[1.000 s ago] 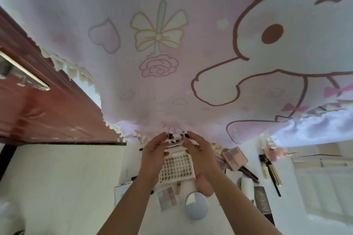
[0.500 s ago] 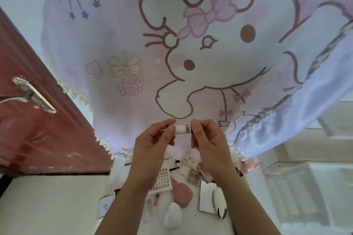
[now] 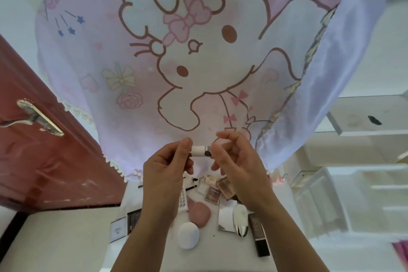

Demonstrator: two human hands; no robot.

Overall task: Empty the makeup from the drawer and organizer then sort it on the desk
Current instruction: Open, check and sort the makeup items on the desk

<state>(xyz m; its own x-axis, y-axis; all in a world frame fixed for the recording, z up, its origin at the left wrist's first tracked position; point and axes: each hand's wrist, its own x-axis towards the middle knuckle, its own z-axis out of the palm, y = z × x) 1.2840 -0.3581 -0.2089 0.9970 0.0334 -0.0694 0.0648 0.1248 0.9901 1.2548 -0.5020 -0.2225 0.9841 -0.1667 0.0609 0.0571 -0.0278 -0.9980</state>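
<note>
Head view: small white tube (image 3: 198,151) held level above the desk (image 3: 212,256), my left hand (image 3: 164,170) pinching its left end, my right hand (image 3: 236,161) pinching its dark-printed right end in curled thumb and fingers, print too blurred to read, likewise the lettering on the black box (image 3: 260,237) below.

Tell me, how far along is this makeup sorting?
Done: eyeshadow palettes, a pink puff and a white compact lie on the desk. In hand: left hand and right hand pinch a small white tube. Left: items look unsorted; drawer and organizer unseen.
</note>
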